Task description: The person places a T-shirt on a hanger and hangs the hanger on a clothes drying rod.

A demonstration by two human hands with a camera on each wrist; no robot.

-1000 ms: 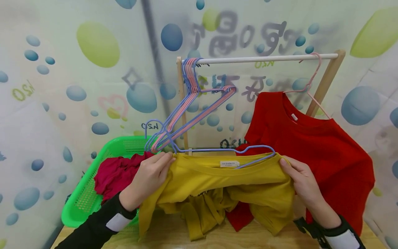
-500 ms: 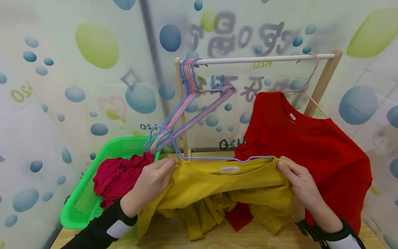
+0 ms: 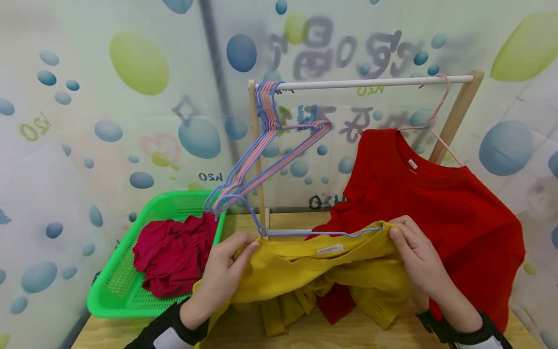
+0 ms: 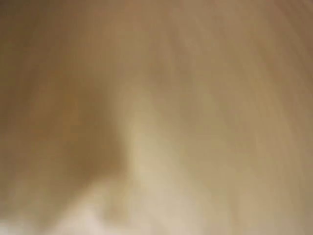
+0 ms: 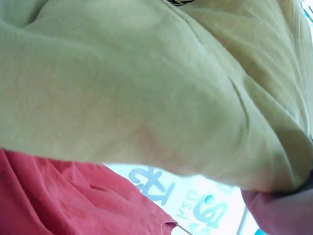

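A yellow shirt (image 3: 292, 274) is held up by its neckline between both hands, its lower part bunched over the table. My left hand (image 3: 224, 274) pinches the left shoulder edge between thumb and fingers. At the right shoulder, my right hand (image 3: 416, 254) grips the cloth beside the end of a blue hanger (image 3: 305, 233). The hanger's bar runs along the neck opening behind a white label (image 3: 330, 249), and its hook leans left. Part of the hanger is hidden inside the shirt. Yellow cloth (image 5: 127, 88) fills much of the right wrist view; the left wrist view is blurred.
A green basket (image 3: 109, 286) with a crumpled crimson garment (image 3: 174, 254) stands at left. Behind is a rack with a white rail (image 3: 366, 83), bearing several blue and pink hangers (image 3: 257, 155) and a red shirt (image 3: 449, 213) on a pink hanger (image 3: 437, 109).
The blue hanger has sunk lower into the neckline and its hook has tipped down. My left hand has shifted right and lower, so the shirt's left side droops; the right hand barely moved.
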